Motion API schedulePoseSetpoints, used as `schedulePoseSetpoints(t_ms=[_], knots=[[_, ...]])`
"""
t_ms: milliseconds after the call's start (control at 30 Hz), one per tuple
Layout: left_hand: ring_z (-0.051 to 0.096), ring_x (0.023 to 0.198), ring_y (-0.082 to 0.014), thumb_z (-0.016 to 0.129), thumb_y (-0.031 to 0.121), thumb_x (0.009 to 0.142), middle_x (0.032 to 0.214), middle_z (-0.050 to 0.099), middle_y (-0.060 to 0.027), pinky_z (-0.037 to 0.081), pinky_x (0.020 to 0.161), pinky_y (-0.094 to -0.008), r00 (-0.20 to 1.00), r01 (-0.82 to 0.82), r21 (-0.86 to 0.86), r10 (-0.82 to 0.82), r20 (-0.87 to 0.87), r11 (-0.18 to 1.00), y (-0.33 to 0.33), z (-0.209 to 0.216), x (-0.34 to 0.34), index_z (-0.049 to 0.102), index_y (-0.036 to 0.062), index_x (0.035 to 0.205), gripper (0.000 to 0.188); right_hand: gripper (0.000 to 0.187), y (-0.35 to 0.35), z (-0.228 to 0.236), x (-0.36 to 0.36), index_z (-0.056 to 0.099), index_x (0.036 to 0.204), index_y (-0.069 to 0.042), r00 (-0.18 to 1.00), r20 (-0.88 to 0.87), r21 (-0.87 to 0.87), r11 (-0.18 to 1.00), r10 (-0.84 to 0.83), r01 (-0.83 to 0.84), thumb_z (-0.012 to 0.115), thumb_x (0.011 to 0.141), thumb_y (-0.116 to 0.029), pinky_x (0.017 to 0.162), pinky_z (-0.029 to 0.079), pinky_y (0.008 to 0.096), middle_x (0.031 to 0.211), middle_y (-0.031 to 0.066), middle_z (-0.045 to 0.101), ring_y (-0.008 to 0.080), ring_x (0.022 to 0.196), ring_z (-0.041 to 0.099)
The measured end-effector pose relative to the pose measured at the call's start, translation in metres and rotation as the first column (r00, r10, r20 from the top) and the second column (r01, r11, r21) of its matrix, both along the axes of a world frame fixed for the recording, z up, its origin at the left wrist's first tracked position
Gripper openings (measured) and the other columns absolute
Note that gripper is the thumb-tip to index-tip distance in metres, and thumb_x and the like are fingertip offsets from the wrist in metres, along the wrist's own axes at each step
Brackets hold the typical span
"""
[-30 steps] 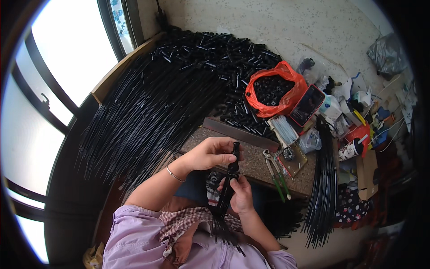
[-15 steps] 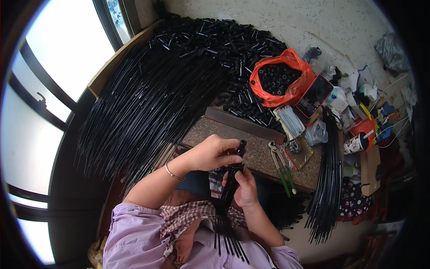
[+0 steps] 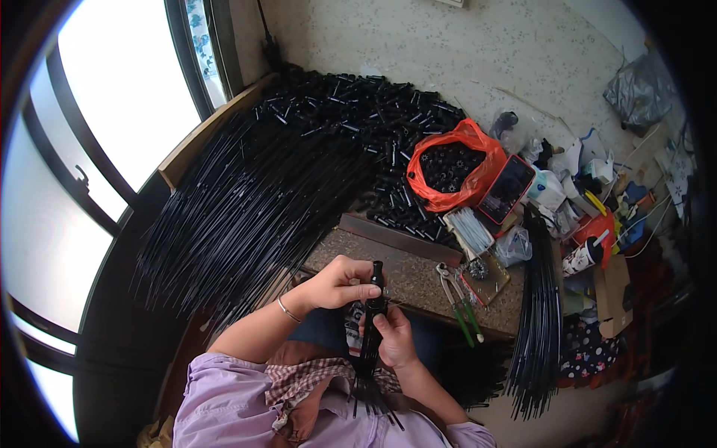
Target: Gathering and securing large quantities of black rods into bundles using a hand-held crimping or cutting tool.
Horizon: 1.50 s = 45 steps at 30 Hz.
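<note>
Both my hands hold one bundle of thin black rods (image 3: 368,358), with a black tubular sleeve (image 3: 377,270) at its top end. My left hand (image 3: 337,285) pinches that sleeve between thumb and fingers. Just below it, my right hand (image 3: 391,337) is closed round the upper rods, thumb on the near side. The bundle stands nearly upright in front of my body, and its loose rod ends fan out toward my chest. Fingers hide the joint between sleeve and rods.
Beyond my hands, a brown bar (image 3: 399,237) edges the speckled table (image 3: 347,250). Long black rods (image 3: 231,201) lie left, black sleeves (image 3: 336,97) behind. A red bag (image 3: 489,168), a phone (image 3: 508,188), green-handled pincers (image 3: 457,302) and hanging rods (image 3: 536,321) are right.
The whole view has shifted, so the table and wall sit lower in the picture. The sleeve stands a little straighter and farther left; both hands keep their grip.
</note>
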<state>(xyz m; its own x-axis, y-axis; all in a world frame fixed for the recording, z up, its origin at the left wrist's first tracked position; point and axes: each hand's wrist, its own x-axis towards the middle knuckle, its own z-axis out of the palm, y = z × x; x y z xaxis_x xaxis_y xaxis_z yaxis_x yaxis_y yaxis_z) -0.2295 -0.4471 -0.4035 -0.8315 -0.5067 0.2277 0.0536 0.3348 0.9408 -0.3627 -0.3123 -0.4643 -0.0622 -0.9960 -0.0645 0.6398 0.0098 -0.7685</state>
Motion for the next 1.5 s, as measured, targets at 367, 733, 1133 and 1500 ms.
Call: schedulePoseSetpoints(t_ms=[367,733,1133,1500], knots=[[0.059,0.057,-0.0115,0.062,0.012,0.082,0.065,0.061,-0.0048,0.046,0.053,-0.0238,0.987,0.140,0.083,-0.146,0.069,0.987,0.005,0.023,0.001,0.060,-0.0018,0.093,0.017,0.022,0.004,0.000,-0.001,0.050,0.094,-0.006,1.000,-0.007,-0.039,0.999,0.023,-0.023,0.060,0.085,-0.023,0.067,0.049,0.0302,0.084,0.0090,0.060,0.0167,0.072,0.058],[0.053,0.082,-0.0098,0.075,0.025,0.072,0.088,0.058,-0.0033,0.044,0.073,-0.0263,0.991,0.011,0.439,0.047,-0.121,0.898,0.038,0.010,0.005,0.057,-0.0020,0.100,0.043,0.018,0.000,-0.004,-0.009,0.051,0.098,-0.006,0.997,0.019,-0.071,0.995,0.076,-0.074,0.059,0.086,-0.018,0.070,0.051,0.0283,0.090,0.0074,0.061,0.0144,0.079,0.060],[0.056,0.088,-0.0251,0.072,0.009,0.068,0.085,0.061,-0.0095,0.036,0.096,-0.0417,0.960,-0.197,-0.106,0.170,-0.224,0.975,0.046,-0.006,-0.002,0.061,0.0002,0.097,0.032,0.048,0.004,0.002,-0.013,0.044,0.124,-0.005,0.994,0.053,-0.092,0.992,0.097,-0.092,0.062,0.083,-0.022,0.070,0.046,0.0299,0.101,0.0064,0.057,0.0159,0.085,0.055],[0.057,0.083,-0.0248,0.075,0.007,0.067,0.080,0.064,-0.0115,0.042,0.090,-0.0435,0.760,0.368,0.151,-0.203,-0.617,0.917,0.037,-0.017,-0.015,0.068,0.0010,0.081,0.017,0.025,0.011,-0.010,-0.032,0.060,0.104,-0.002,0.907,-0.135,-0.189,0.888,0.400,-0.420,0.062,0.079,-0.004,0.084,0.046,0.0345,0.102,0.0093,0.059,0.0209,0.092,0.058]])
